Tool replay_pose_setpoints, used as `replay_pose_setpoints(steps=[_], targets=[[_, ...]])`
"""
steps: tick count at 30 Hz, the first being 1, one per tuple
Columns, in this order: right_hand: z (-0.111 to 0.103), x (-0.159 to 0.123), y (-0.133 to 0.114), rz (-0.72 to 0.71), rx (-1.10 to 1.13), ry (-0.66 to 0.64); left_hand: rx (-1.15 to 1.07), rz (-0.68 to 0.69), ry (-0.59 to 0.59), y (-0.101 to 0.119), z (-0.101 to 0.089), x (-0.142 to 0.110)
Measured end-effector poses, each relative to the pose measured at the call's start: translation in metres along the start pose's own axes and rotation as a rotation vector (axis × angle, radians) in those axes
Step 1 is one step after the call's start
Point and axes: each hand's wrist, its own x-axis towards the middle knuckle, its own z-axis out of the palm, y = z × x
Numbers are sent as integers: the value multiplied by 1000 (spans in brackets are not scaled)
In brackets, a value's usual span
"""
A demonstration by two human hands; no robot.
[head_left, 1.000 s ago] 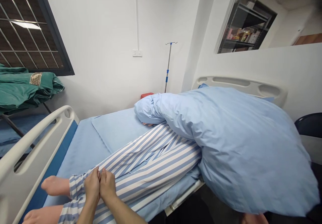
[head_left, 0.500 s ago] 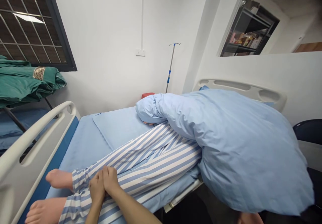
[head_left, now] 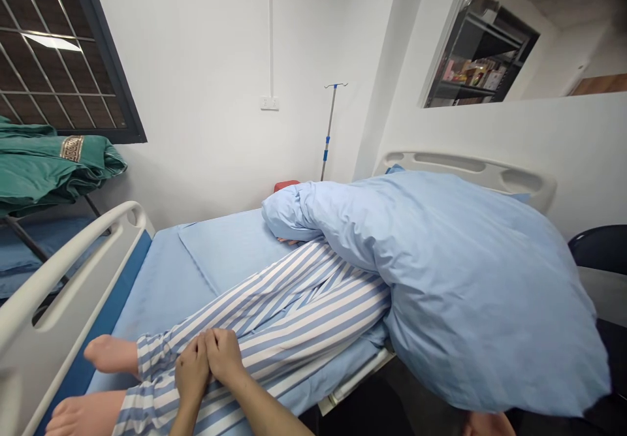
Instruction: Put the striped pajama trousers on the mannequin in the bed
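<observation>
Side by side and touching, my left hand [head_left: 192, 365] and my right hand [head_left: 224, 356] rest on the near lower leg of a figure lying on the bed. Both hands are closed, fingers curled over the blue-and-white striped trousers [head_left: 313, 338]; the fingertips are hidden. Two bare feet, a far one [head_left: 112, 354] and a near one [head_left: 85, 413], stick out of the trouser cuffs at the left and look like a manikin's. From the thighs up, a light blue quilt [head_left: 455, 273] covers the figure and hangs over the bed's near side.
Left of the feet stands the cream footboard [head_left: 73, 279]; the headboard [head_left: 455, 158] is at the far right. An IV pole [head_left: 328, 129] rises behind the bed. Green cloth [head_left: 39, 175] is piled at the left, and a dark chair [head_left: 600, 247] stands at the right.
The view has shifted slightly. My hands have moved a little to the right along the trouser leg and remain side by side. The quilt and legs lie as before.
</observation>
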Motion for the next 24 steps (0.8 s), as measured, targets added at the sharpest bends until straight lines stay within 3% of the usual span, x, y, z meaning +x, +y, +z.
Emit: replay_pose_setpoints(steps=[5,10,14,19,21,24], targets=[[-1,1,3,17,66,1,92,-10,-17,2,4,-3],[0,-1,6,56,123,20,46,22,-86,-3,4,4],[-3,6,8,89,345,12,-140,27,-111,15,-4,16],[-9,13,8,164,614,13,-512,-47,53,43,1,15],[-10,13,8,190,636,36,-490,-109,56,45,8,8],[-11,10,8,184,587,60,-280,-138,31,38,17,-1]])
